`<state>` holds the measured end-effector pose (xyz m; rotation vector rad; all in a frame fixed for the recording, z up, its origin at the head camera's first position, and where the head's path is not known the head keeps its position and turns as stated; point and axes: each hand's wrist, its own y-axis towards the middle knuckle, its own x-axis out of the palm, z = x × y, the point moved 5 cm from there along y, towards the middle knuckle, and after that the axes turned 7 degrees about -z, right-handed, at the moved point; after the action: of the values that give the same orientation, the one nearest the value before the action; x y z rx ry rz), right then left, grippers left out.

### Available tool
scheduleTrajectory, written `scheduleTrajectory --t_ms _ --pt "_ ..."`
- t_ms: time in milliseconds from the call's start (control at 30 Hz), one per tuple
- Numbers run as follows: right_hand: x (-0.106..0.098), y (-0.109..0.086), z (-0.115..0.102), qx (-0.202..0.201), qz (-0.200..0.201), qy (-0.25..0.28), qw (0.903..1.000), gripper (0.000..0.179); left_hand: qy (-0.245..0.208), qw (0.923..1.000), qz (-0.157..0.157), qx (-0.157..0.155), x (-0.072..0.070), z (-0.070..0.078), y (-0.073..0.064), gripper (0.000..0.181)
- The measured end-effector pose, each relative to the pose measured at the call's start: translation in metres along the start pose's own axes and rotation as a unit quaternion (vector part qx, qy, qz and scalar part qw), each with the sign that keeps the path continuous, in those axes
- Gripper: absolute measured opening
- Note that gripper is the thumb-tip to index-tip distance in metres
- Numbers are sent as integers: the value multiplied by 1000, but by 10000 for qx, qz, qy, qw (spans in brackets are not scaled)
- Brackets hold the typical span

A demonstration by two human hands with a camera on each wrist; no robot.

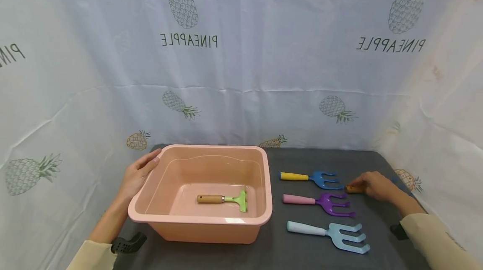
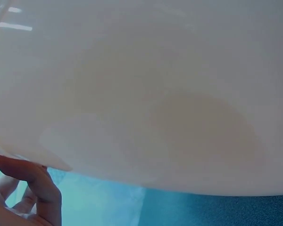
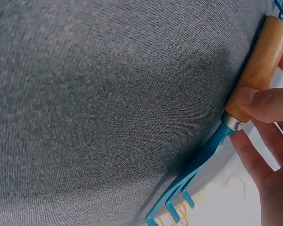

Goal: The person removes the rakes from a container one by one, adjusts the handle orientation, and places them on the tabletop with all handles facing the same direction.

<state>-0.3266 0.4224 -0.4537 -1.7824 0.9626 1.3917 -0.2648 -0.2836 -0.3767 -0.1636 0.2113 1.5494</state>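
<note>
My left hand (image 1: pixel 137 177) holds the left rim of a pink plastic basin (image 1: pixel 200 219), thumb over the edge. In the left wrist view the basin's pale wall fills most of the picture. Inside the basin lies a small green hand rake (image 1: pixel 211 198) with a wooden handle. At the right, my right hand (image 1: pixel 377 184) pinches the wooden handle of a blue hand rake (image 3: pixel 262 70), thumb on one side and fingers on the other. The rake's blue tines show in the right wrist view, close to the grey cloth; in the head view the hand mostly hides them.
Between basin and right hand lie a blue hand fork with yellow handle (image 1: pixel 294 176), a purple fork with pink handle (image 1: pixel 299 199) and a light blue fork (image 1: pixel 305 228). They rest on a dark grey table (image 1: pixel 279 253). White pineapple-print curtains (image 1: pixel 241 64) surround it.
</note>
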Motion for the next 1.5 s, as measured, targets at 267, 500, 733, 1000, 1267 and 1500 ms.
scheduleTrajectory --t_ms 267,500,733,1000,1267,1500 --pt "-4 7 -1 134 -556 252 9980 50 -42 10000 -18 -57 0 -2 2 68" --pt "-31 19 -22 -70 -434 160 9989 53 -11 10000 5 -40 0 -2 1 67" --pt "-60 46 -61 -205 -565 214 9980 40 17 10000 62 -12 0 -2 -1 67" --pt "-87 72 -118 -374 -609 625 9955 38 141 9999 70 -27 -1 -4 0 67" --pt "-111 94 -185 -960 -459 489 9931 37 93 9999 47 -64 -2 -5 2 66" --pt "-128 117 -248 -1306 -471 401 9895 38 184 9998 86 -45 -1 -5 3 66"
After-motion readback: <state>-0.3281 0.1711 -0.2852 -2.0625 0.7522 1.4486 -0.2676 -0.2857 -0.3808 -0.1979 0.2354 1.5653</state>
